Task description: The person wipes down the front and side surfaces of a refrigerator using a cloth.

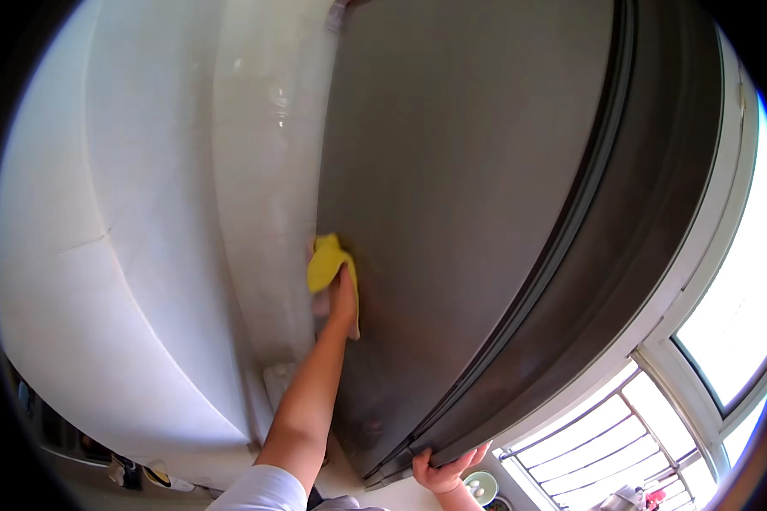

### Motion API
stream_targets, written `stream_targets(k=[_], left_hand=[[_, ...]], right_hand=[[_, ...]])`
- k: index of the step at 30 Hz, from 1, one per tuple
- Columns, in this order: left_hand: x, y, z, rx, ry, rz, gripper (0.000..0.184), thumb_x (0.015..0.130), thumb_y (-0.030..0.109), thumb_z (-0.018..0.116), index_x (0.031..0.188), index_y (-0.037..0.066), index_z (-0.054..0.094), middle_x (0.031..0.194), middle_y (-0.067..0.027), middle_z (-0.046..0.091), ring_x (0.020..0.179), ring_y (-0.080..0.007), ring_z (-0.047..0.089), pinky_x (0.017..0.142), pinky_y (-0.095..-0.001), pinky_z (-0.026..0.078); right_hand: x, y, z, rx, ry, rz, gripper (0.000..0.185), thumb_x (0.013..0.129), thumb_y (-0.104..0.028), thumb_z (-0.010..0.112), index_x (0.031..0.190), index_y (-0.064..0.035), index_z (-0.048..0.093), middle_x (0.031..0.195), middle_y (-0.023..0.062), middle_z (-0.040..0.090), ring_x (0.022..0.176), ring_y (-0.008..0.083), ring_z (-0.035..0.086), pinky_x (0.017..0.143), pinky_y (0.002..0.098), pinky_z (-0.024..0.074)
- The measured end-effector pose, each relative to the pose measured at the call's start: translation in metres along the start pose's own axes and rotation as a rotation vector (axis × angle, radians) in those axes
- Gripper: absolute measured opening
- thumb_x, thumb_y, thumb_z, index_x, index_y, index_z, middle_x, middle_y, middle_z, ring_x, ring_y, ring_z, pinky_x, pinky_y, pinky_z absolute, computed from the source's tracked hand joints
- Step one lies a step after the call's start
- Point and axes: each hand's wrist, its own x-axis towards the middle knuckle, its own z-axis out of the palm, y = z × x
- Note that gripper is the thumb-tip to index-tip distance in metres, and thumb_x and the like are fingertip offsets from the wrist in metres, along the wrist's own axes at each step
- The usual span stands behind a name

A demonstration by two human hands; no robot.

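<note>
My left hand is closed on a yellow cloth, pressed against the side of a tall dark grey refrigerator near its edge by the wall. Part of the cloth hangs below the wrist, showing a paler face. Lower down, my right hand grips the bottom end of the refrigerator door. Some of its fingers are hidden behind the door edge. A dark seal strip runs between the refrigerator's side and the door.
A pale tiled wall rises close on the left. At the right are a white window frame and metal bars. A light green bowl with white round items sits below my right hand. Small things lie at lower left.
</note>
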Motion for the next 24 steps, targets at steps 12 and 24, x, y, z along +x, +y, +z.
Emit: stream_targets(k=[12,24], left_hand=[[-0.238,-0.046,0.008,0.103,-0.1,-0.07,0.036,0.094,0.024,0.046,0.114,-0.004,0.055,0.113,-0.0233,0.058,0.107,-0.036,0.054,0.095,-0.0411,0.039],[-0.117,0.225,0.068,0.369,-0.238,1.152,0.032,0.086,0.022,0.058,0.115,0.01,0.061,0.12,-0.0178,0.056,0.112,-0.0394,0.051,0.094,-0.0482,0.04]], right_hand=[[-0.007,0.007,-0.004,0.081,-0.015,-0.029,0.088,0.08,-0.02,0.062,0.146,0.0088,0.012,0.146,0.0409,0.011,0.136,0.0559,0.014,0.108,0.0673,0.0134],[0.019,0.011,-0.014,0.188,-0.065,-0.072,0.074,0.092,-0.023,0.048,0.145,0.0143,0.012,0.147,0.0428,0.006,0.138,0.057,0.009,0.109,0.0657,0.0087]])
